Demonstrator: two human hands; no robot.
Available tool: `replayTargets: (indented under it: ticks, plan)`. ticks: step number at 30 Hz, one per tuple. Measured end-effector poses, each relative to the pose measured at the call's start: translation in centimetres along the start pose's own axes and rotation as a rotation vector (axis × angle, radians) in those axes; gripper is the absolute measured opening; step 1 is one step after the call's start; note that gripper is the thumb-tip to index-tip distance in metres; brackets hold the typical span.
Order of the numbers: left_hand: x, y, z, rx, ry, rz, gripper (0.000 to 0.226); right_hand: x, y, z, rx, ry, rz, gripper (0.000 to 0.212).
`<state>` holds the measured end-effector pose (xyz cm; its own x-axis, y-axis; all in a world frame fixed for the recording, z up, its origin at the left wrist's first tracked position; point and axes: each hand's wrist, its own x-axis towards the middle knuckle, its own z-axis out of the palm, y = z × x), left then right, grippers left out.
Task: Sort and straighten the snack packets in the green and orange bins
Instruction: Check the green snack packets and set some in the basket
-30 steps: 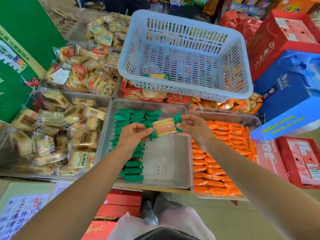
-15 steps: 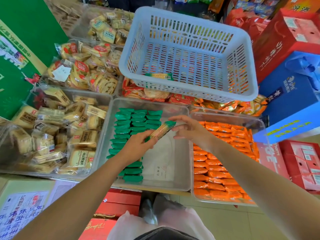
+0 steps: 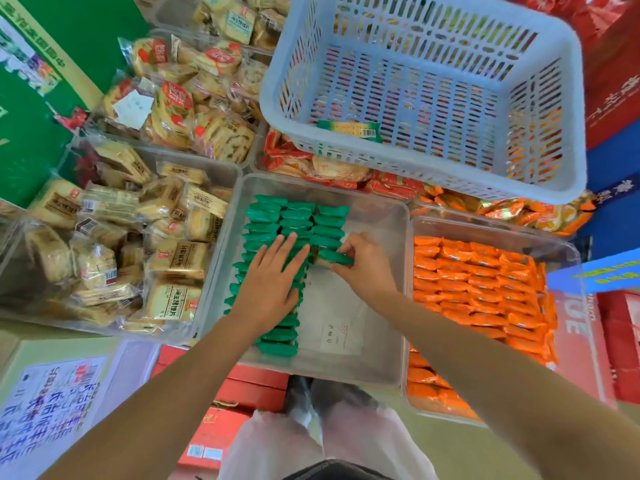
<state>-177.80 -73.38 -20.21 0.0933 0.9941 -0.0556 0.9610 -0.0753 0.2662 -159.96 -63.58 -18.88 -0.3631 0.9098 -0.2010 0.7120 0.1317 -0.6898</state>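
The pale slatted plastic basket [image 3: 450, 174] is the biggest thing, resting behind the clear green bin [image 3: 381, 244] and overlapping its far edge. Inside the basket, at the near wall, lies one green-ended cracker packet [image 3: 349, 128] showing a barcode. The green bin is a smooth, see-through tub with rounded corners; its right half is bare floor. Touching it on the right is the orange bin [image 3: 491, 230], the same clear tub, packed with glossy orange packets [image 3: 478, 289] in tight overlapping rows. Left of the green bin, another clear tub holds tan biscuit packs [image 3: 138, 244] printed with Chinese characters too blurred to read.

In the green bin's left half the green packets [image 3: 298, 220] stand on edge in three close columns. The left hand [image 3: 270, 285] lies flat on them, fingers straight, its grip holding nothing. The right hand [image 3: 367, 265] has its grip pinched on one green packet [image 3: 336, 258] at the right column's near end. A white paper slip [image 3: 341, 332] lies on the bin's bare floor; its small print is unreadable.
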Motion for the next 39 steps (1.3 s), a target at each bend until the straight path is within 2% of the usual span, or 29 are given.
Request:
replayTargets:
  ticks: [3, 7, 12, 16, 20, 23, 28, 32, 36, 39]
  plan:
    - [0.2, 0.2, 0.2, 0.011, 0.002, 0.036, 0.082, 0.4, 0.0, 1.8, 0.034, 0.068, -0.003, 0.027]
    - [0.7, 0.5, 1.0, 0.078, -0.015, 0.12, 0.074, 0.9, 0.2, 2.8, 0.093, 0.116, 0.069, 0.031]
    - [1.4, 0.9, 1.9, 0.132, -0.079, 0.093, 0.067, 0.9, 0.8, 2.0, 0.089, 0.085, 0.055, 0.021]
    - [1.2, 0.8, 2.2, 0.16, -0.087, 0.091, 0.06, 1.6, 0.9, 1.0, -0.019, 0.179, -0.112, 0.014]
    - [1.0, 0.8, 2.2, 0.187, -0.098, 0.081, 0.06, 2.8, 1.0, 1.2, -0.2, 0.141, -0.185, 0.017]
    - [1.0, 0.7, 2.3, 0.187, -0.077, 0.077, 0.061, 3.1, 1.1, 0.9, -0.232, 0.146, -0.226, 0.014]
    - [1.0, 0.7, 2.6, 0.177, -0.064, 0.065, 0.061, 2.6, 1.0, -1.0, -0.068, 0.201, -0.266, 0.006]
    - [1.0, 0.9, 2.5, 0.178, -0.064, 0.064, 0.06, 1.7, 0.7, -3.6, 0.052, 0.22, -0.291, 0.008]
    - [1.1, 1.0, 2.4, 0.17, -0.074, 0.065, 0.063, 0.6, -0.1, -6.0, 0.196, 0.306, -0.177, 0.017]
    - [1.1, 1.2, 2.1, 0.14, -0.046, 0.061, 0.065, -0.1, -0.5, -6.7, 0.275, 0.35, -0.057, 0.015]
